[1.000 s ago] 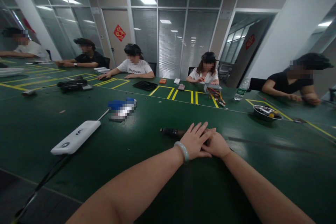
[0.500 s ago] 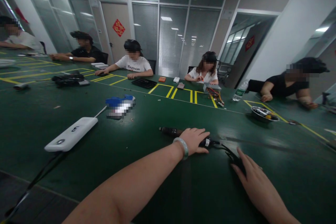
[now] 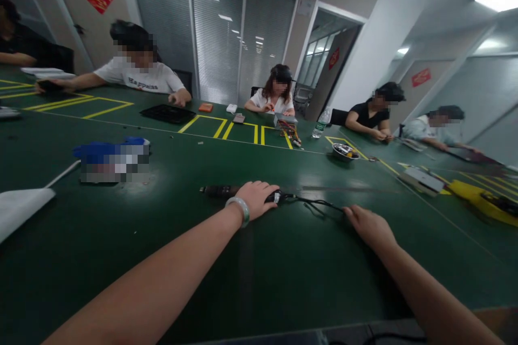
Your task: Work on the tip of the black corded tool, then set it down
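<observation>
A black corded electric screwdriver [image 3: 218,191] lies on the green table, its metal tip pointing left. My left hand [image 3: 256,197], with a pale bangle at the wrist, is closed over the body of the screwdriver, covering its middle. From the right end of the tool a thin black cord [image 3: 311,201] runs across the table with a few loose strands or loops. My right hand [image 3: 370,225] pinches that cord between thumb and fingers, to the right of my left hand.
On the left are a white power bank-like box [image 3: 22,207] and a blue item [image 3: 95,152] beside a blurred-out object. Farther off stand a steel bowl [image 3: 345,153], a water bottle [image 3: 320,124] and a black tray [image 3: 169,113]. Several people sit along the far side.
My right hand has gone from spread fingers beside the cord to pinching it, and the cord now stretches out rightward. My left hand stays on the screwdriver. The view has turned right.
</observation>
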Demonstrator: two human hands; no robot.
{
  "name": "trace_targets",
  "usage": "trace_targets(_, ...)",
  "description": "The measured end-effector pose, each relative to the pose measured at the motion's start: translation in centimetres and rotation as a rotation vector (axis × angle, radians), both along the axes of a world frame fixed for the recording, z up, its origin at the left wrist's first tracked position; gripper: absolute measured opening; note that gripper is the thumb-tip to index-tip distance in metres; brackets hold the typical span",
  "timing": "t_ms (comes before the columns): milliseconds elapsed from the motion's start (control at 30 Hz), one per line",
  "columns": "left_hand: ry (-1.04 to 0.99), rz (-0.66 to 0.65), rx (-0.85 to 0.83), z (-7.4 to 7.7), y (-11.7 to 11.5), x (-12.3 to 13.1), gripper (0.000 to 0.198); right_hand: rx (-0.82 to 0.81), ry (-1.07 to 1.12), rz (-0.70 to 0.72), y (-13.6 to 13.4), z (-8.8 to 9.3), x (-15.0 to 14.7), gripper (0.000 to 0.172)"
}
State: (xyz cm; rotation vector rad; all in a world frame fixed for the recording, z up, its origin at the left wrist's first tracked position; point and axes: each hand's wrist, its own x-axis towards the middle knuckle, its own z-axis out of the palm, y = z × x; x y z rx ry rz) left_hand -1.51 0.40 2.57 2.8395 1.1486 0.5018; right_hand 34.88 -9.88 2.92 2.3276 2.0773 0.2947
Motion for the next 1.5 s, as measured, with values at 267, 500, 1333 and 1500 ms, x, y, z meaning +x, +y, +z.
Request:
trace_targets(267, 0.013, -0.023, -0.004, 0.6, 0.2, -1.0, 0.049, 0.114, 0.251, -0.294, 9.1, 0.6, -4.4, 0.069)
trace_targets(500, -0.003, -0.002, -0.011, 1.2, 0.5, -2.8, 0.046, 0.126, 0.399, -0.07, 9.1, -0.5, -6.2, 0.06)
trace_targets(1333, 0.051, 0.002, 0.118, 0.8, -1.2, 1.1, 0.022, -0.092, 0.181, 0.168, 5.0, 2.8, -12.4, 0.005)
trace_targets(1500, 0.015, -0.017, 0.116, 1.0, -1.3, 0.8, 0.02, -0.014, 0.216, 0.172, 4.8, 2.7, -12.9, 0.007)
